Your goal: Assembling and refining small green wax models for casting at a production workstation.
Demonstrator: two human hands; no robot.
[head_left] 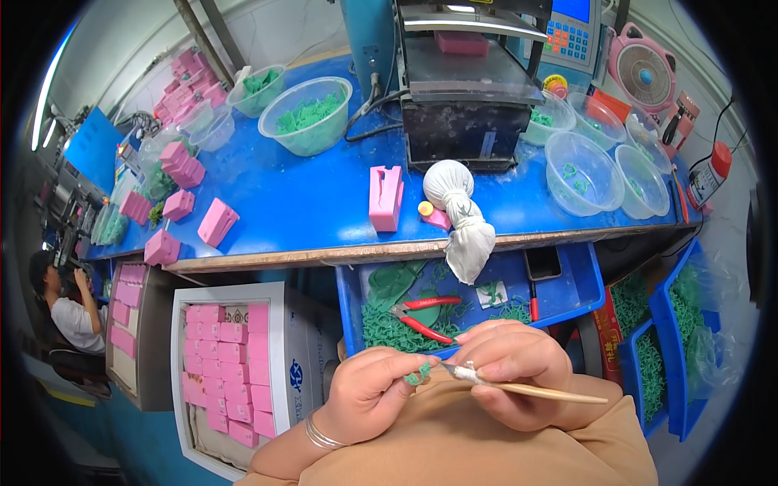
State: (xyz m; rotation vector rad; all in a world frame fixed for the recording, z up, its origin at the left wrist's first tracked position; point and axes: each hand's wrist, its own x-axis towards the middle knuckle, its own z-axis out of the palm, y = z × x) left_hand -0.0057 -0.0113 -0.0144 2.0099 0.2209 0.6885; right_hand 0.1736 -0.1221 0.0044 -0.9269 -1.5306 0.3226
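Between the fingers of my left hand [369,390] is a small green wax piece [418,374], pinched at its edge. My right hand [519,364] grips a pointed tool with a wooden handle [559,394] and a white-wrapped neck; its dark tip meets the green piece or comes very close to it. Both hands are near my body, in front of an open blue drawer [574,301]. Inside the drawer, red-handled pliers [429,317] lie on many green wax pieces [397,330], beside a dark phone [543,263].
A blue-topped bench [308,202] carries pink mould blocks [217,222], a white cloth pouch [466,212], plastic bowls [304,134] of green pieces and a press machine [462,105]. A white box [279,364] of pink blocks stands lower left. Blue bins [685,348] are at right. Another person [73,312] sits far left.
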